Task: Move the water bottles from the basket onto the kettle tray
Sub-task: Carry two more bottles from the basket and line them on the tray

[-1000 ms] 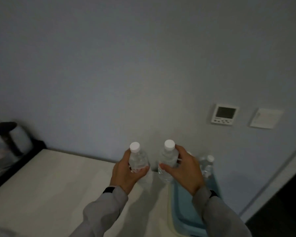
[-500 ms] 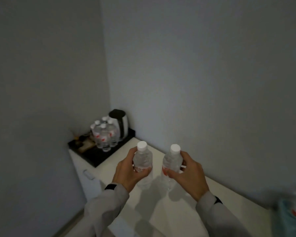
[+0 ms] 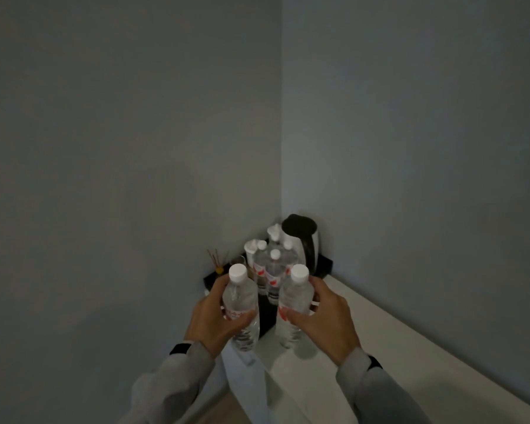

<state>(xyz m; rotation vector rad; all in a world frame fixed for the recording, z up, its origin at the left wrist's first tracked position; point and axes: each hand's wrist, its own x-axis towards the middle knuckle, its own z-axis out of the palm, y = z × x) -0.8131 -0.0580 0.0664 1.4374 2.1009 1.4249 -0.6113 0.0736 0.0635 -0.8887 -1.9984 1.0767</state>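
My left hand (image 3: pixel 212 319) grips a clear water bottle (image 3: pixel 239 304) with a white cap and a red label, held upright. A second, matching bottle (image 3: pixel 294 301) stands upright in my right hand (image 3: pixel 323 319). Both bottles hover side by side above the near end of the black kettle tray (image 3: pixel 325 266) in the room's corner. Three more water bottles (image 3: pixel 273 272) stand on the tray, just beyond the two I hold. Behind them is the black and white kettle (image 3: pixel 302 238). The basket is out of view.
The tray sits at the far end of a white counter (image 3: pixel 349 347) that runs along the right wall. White cups (image 3: pixel 251 249) and a small reed diffuser (image 3: pixel 218 261) stand at the tray's left side. Grey walls close in on the left and right.
The view has swung left from the blue basket to the corner tray. Both hands have carried their bottles along the counter, and the tray is now directly beneath and beyond them.
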